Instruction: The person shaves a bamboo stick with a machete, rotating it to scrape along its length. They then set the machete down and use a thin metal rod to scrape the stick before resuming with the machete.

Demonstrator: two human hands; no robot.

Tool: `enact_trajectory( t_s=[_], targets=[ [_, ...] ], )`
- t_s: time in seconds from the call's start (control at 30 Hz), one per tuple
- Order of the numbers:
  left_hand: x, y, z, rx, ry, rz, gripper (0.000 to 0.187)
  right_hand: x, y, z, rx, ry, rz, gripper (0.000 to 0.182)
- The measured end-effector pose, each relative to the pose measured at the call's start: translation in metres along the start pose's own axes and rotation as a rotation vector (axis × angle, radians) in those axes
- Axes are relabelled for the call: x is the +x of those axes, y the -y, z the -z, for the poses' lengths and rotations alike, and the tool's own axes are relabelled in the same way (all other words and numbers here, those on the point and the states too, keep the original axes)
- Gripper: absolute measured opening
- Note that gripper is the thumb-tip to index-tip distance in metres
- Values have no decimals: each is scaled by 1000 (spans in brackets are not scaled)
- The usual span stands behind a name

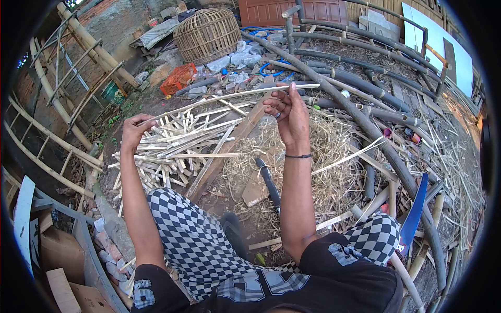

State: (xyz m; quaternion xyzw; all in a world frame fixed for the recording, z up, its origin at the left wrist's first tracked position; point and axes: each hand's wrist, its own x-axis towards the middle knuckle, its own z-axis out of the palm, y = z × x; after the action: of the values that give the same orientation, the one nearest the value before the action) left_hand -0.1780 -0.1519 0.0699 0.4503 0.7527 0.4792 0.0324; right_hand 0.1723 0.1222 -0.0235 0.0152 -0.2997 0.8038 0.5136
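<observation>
Between my raised hands stretches a thin, slightly bowed bamboo strip [224, 97]. My left hand [136, 131] pinches its left end. Near the other end, my right hand [288, 112] holds the strip between thumb and fingers, with a short tip sticking out to the right. A heap of split bamboo strips [180, 141] lies on the ground below and between the hands. Beyond my right forearm spreads a pile of curly shavings [334, 172]. A dark, slightly curved tool [267, 180] rests beside a wooden block [254, 190] in front of my legs.
A blue saw [415, 214] stands by my right knee. Long bamboo poles [381, 138] lie across the right side. Farther back are a woven bamboo cage [206, 35], an orange crate [178, 78] and rubble. Cardboard boxes [62, 255] sit at lower left.
</observation>
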Motion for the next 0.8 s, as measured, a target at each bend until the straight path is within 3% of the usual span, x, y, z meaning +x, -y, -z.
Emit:
enact_trajectory(
  t_s=[0.2,0.47,0.8],
  targets=[
    [1,2,0,-199,96,86,24,-2,10,0,-65,9,28,44],
    [-5,-8,-5,22,79,46,24,-5,8,1,-79,-2,30,44],
    [-7,-3,-2,31,65,62,27,-1,1,3,-53,-18,29,37]
  ],
)
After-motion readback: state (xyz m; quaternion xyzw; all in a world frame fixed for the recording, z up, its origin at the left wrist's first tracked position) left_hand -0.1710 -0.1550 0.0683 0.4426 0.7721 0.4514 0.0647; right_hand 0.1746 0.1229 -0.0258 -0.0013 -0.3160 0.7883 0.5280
